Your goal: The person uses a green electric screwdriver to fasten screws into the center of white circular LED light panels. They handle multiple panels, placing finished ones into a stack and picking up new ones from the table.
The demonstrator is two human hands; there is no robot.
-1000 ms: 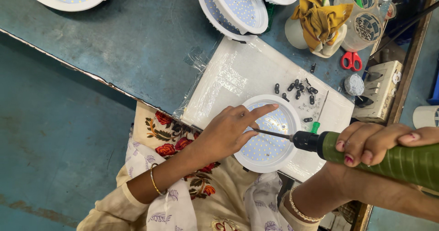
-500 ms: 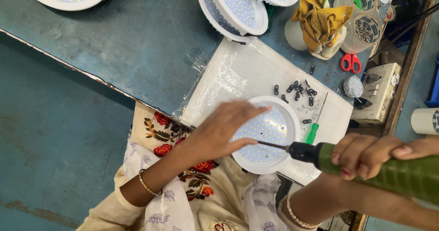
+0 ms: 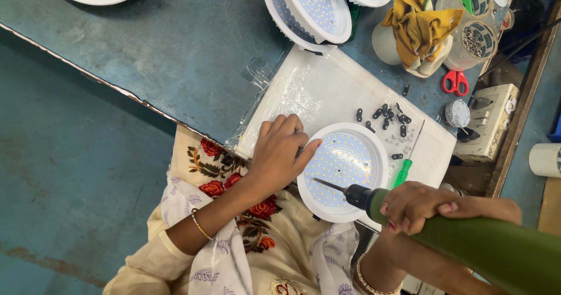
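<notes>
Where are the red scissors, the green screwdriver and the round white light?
red scissors [image 3: 454, 82]: head view, on the handles.
green screwdriver [image 3: 402, 174]: head view, on its green handle.
round white light [image 3: 346, 160]: head view, on its dotted face.

Cream sleeves [image 3: 152, 260] — floral embroidery; gold bangles [image 3: 201, 226]; red-painted nails [image 3: 390, 226].

The worn blue tabletop [image 3: 175, 55] carries a white board [image 3: 327, 90] at its near edge, with stacked round white lamp panels [image 3: 310, 9] beyond it and red scissors [image 3: 454, 82] right of it.
</notes>
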